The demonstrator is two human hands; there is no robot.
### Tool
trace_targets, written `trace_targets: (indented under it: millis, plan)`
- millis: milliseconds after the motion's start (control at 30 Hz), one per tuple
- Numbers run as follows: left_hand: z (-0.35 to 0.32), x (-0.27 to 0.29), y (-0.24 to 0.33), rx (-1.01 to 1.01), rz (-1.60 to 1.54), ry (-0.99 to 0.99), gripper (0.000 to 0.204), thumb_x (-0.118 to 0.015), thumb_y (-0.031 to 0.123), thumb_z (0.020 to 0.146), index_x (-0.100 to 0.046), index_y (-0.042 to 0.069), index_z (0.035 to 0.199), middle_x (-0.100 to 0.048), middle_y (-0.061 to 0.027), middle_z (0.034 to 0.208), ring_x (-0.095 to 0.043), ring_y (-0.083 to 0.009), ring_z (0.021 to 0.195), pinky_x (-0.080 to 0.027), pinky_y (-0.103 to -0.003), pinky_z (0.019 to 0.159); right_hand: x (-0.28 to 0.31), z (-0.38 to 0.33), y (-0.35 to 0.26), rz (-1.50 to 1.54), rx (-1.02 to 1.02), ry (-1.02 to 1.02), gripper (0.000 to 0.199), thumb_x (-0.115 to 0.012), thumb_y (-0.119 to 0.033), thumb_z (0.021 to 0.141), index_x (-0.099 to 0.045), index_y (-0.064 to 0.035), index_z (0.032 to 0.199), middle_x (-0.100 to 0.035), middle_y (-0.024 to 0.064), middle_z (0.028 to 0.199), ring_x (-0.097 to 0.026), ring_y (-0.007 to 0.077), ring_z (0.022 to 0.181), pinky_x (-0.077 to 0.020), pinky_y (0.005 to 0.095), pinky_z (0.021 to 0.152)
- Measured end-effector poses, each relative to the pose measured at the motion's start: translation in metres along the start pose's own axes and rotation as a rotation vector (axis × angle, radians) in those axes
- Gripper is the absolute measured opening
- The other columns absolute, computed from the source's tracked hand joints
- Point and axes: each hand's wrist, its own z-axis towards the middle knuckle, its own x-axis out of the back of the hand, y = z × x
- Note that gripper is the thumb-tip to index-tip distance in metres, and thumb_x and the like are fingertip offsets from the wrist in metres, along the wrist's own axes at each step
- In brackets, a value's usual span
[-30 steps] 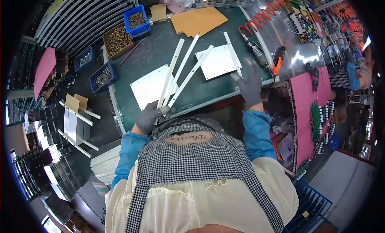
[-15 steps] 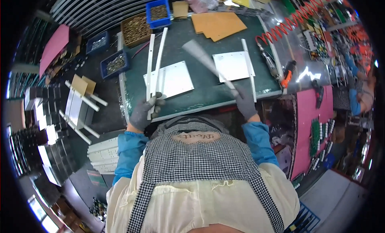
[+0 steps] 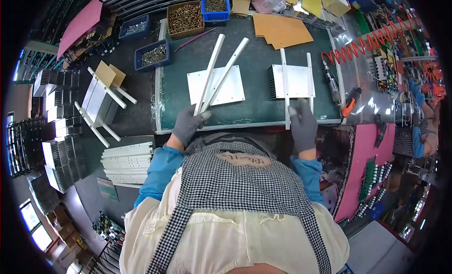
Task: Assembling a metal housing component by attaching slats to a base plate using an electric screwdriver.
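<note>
Both my hands wear grey gloves. My left hand is closed round the lower ends of two white drilled bars, which fan apart. The left bar and the right bar rise over a white plate with holes near its edges. A second white-topped block with dark fins along its left side sits to the right. One white bar lies across its left part, another bar across its right edge. My right hand is at their near ends, thumb and fingers apart, seemingly holding nothing.
Bins of screws, a brown one and blue ones, stand at the back left. An assembled block with bars and stacked white bars lie left. Orange cardboard, a power screwdriver and a coiled red hose lie rightward.
The bar in my right hand has come down onto the right block and my fingers have loosened from it. The bars in my left hand have spread apart and tilted right.
</note>
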Motion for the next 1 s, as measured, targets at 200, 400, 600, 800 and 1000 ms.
trace_targets:
  millis: [200, 400, 600, 800, 1000]
  plan:
    - [-0.006, -0.005, 0.000, -0.093, 0.089, -0.065, 0.033, -0.075, 0.022, 0.087, -0.068, -0.001, 0.109, -0.062, -0.0010, 0.077, -0.052, -0.0076, 0.065, -0.042, -0.024, 0.059, -0.032, 0.041, -0.068, 0.910, -0.130, -0.458, 0.039, -0.064, -0.030, 0.093, -0.062, -0.0029, 0.120, -0.067, 0.0079, 0.092, -0.063, 0.0133, 0.073, -0.0517, 0.0298, 0.064]
    - [-0.021, -0.006, -0.001, 0.010, -0.068, -0.376, 0.037, -0.064, 0.033, 0.094, -0.068, 0.000, 0.111, -0.067, -0.0064, 0.085, -0.061, -0.0112, 0.074, -0.047, -0.024, 0.066, -0.086, 0.037, -0.124, 0.779, -0.118, -0.652, 0.035, -0.060, -0.033, 0.095, -0.066, -0.0033, 0.113, -0.064, 0.0033, 0.074, -0.058, 0.0105, 0.061, -0.0453, 0.0243, 0.054]
    - [-0.016, 0.000, -0.039, 0.067, -0.316, -0.276, 0.060, -0.051, 0.051, 0.098, -0.052, 0.003, 0.134, -0.064, -0.0109, 0.120, -0.062, -0.0177, 0.104, -0.053, -0.028, 0.084, -0.101, 0.072, -0.105, 0.754, 0.000, -0.563, 0.027, -0.058, -0.022, 0.096, -0.061, -0.0021, 0.114, -0.058, 0.0024, 0.077, -0.053, 0.0080, 0.061, -0.0421, 0.0242, 0.050]
    - [-0.013, -0.002, -0.054, 0.093, -0.374, -0.191, 0.062, -0.048, 0.050, 0.100, -0.047, 0.000, 0.135, -0.060, -0.0148, 0.126, -0.060, -0.0212, 0.110, -0.051, -0.033, 0.093, -0.096, 0.077, -0.096, 0.569, 0.033, -0.701, 0.035, -0.061, -0.020, 0.092, -0.056, -0.0043, 0.124, -0.062, 0.0077, 0.081, -0.056, 0.0146, 0.057, -0.0478, 0.0298, 0.053]
    - [-0.010, -0.008, -0.057, 0.099, -0.457, -0.156, 0.063, -0.048, 0.052, 0.099, -0.047, -0.001, 0.134, -0.061, -0.0147, 0.124, -0.061, -0.0225, 0.110, -0.051, -0.034, 0.093, -0.110, 0.070, -0.096, 0.418, 0.229, -0.520, 0.037, -0.060, -0.024, 0.092, -0.057, -0.0103, 0.126, -0.067, 0.0189, 0.086, -0.066, 0.0331, 0.072, -0.0516, 0.0423, 0.065]
